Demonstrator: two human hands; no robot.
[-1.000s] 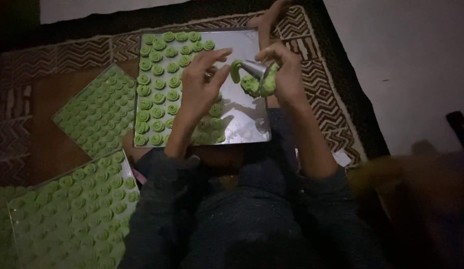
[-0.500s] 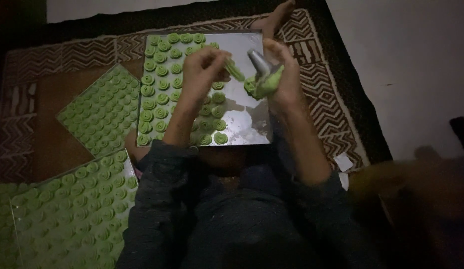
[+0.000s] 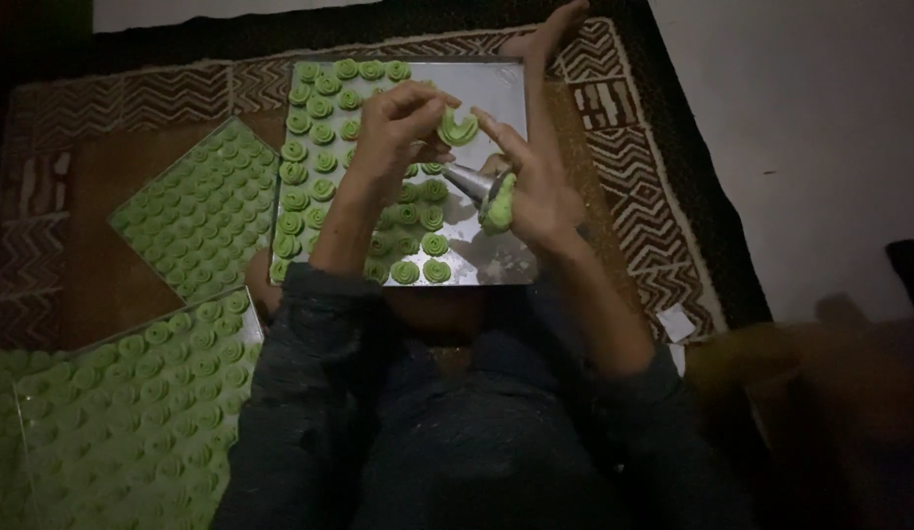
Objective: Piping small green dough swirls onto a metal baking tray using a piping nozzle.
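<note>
over the metal baking tray [image 3: 496, 83]: left hand [image 3: 393, 132] pinches a curled green dough piece [image 3: 458, 126] at fingertips, lifted for shaping; right hand [image 3: 536, 191] grips a piping bag [image 3: 486, 191] (steel nozzle aimed leftward). filled cookie trays [image 3: 207, 216] beside.

Shiny metal tray [image 3: 496, 83], mirror-smooth, reflecting light. Piping nozzle [image 3: 469, 181] is polished steel w/ a glossy cone. Green dough curl [image 3: 458, 128] looks soft, matt, ridged; same for piped rosettes [image 3: 324, 132]. Rug [image 3: 663, 196] is woven cloth, rough, patterned. Sleeves [image 3: 310, 393] are dark matt fabric. Side trays [image 3: 197, 221] are thin metal, dimmer sheen.
</note>
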